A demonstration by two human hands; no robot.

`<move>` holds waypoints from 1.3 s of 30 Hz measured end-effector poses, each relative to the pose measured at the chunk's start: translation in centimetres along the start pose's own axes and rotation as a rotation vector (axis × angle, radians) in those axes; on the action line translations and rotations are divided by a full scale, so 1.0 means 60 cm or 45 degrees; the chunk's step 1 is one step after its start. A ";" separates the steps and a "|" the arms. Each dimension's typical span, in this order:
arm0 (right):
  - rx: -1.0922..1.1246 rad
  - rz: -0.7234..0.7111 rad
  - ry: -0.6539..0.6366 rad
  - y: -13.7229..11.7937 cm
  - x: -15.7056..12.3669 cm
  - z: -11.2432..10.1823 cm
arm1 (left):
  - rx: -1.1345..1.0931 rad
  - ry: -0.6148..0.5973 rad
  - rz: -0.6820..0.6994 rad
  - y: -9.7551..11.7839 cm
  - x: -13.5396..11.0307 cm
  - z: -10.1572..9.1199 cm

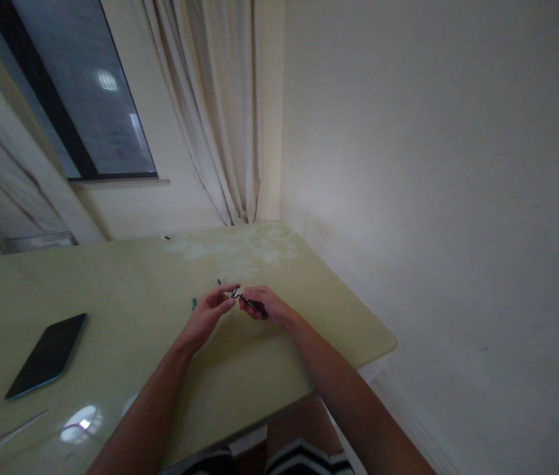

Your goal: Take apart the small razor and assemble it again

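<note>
Both my hands meet over the middle of a pale yellow-green table (pixel 151 310). My right hand (pixel 265 306) is closed around a thin dark pen-like tool (pixel 252 303) that points toward my left hand. My left hand (pixel 210 311) pinches a tiny light-coloured part (pixel 235 292) at the tool's tip with thumb and forefinger. What the small part is cannot be made out. A small teal piece (pixel 194 303) lies on the table just left of my left hand, and another tiny dark bit (pixel 219 282) lies just beyond the hands.
A dark phone (pixel 47 355) with a teal edge lies flat at the table's left. A thin rod (pixel 7 432) lies at the near-left corner. A small dark speck (pixel 167 237) rests at the far edge. The wall stands close on the right; curtains and a window lie behind.
</note>
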State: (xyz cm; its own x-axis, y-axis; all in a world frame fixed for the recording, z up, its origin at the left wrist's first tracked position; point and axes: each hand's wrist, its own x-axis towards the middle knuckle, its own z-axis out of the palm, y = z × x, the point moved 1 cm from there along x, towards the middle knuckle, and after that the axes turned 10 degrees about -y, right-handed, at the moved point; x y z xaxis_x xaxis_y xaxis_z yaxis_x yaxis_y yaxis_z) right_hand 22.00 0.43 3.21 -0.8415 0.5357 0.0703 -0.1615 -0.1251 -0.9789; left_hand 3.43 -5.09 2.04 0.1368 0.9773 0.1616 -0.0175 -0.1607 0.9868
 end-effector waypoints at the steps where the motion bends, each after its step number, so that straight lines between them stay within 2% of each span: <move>1: 0.012 -0.004 0.001 -0.001 -0.001 0.001 | -0.041 -0.010 -0.002 0.000 0.000 0.000; 4: 0.015 -0.039 -0.020 -0.001 0.000 0.005 | -0.111 -0.010 0.003 -0.002 -0.001 0.001; 7: -0.001 -0.082 -0.031 0.004 0.005 0.004 | -0.122 0.100 0.058 -0.003 -0.001 -0.002; 9: 0.011 -0.129 0.027 0.004 0.010 -0.003 | -0.016 0.173 0.089 -0.003 0.001 -0.004; 12: 0.112 -0.267 0.271 -0.004 0.013 -0.026 | 0.402 0.155 0.071 -0.002 0.018 0.010; 15: 0.220 -0.452 0.615 -0.018 0.006 -0.059 | 0.887 -0.049 0.148 -0.005 0.057 0.050; 17: 0.205 -0.534 0.826 -0.024 -0.002 -0.080 | 1.106 -0.168 0.175 -0.013 0.093 0.084; 20: 0.148 -0.567 1.049 -0.026 -0.015 -0.103 | 1.163 -0.161 0.044 -0.031 0.151 0.128; 22: 0.171 -0.549 1.119 -0.023 -0.020 -0.114 | 1.136 -0.147 -0.017 -0.043 0.180 0.147; 26: 0.201 -0.503 1.187 -0.016 -0.022 -0.124 | 1.102 -0.157 -0.081 -0.057 0.194 0.157; 29: 0.135 -0.515 1.160 -0.016 -0.020 -0.119 | 1.067 -0.192 -0.064 -0.052 0.166 0.129; 31: 0.086 -0.506 1.098 -0.018 -0.018 -0.111 | 1.047 -0.202 0.015 -0.043 0.134 0.087; 34: 0.008 -0.475 0.990 -0.021 -0.014 -0.094 | 1.089 -0.035 0.032 -0.027 0.078 -0.013; 37: -0.039 -0.442 0.891 -0.019 -0.006 -0.076 | 1.193 0.213 -0.156 -0.021 0.023 -0.123; 39: -0.062 -0.420 0.834 -0.013 -0.001 -0.065 | 1.245 0.282 -0.272 -0.024 -0.004 -0.176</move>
State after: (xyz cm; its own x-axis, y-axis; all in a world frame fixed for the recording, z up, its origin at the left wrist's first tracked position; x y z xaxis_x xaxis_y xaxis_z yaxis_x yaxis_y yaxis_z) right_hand 24.19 3.74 3.21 -0.2696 0.9303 0.2486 -0.3173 0.1579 -0.9351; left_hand -7.05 -3.64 0.63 -0.1452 0.9863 0.0778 0.8147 0.0746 0.5751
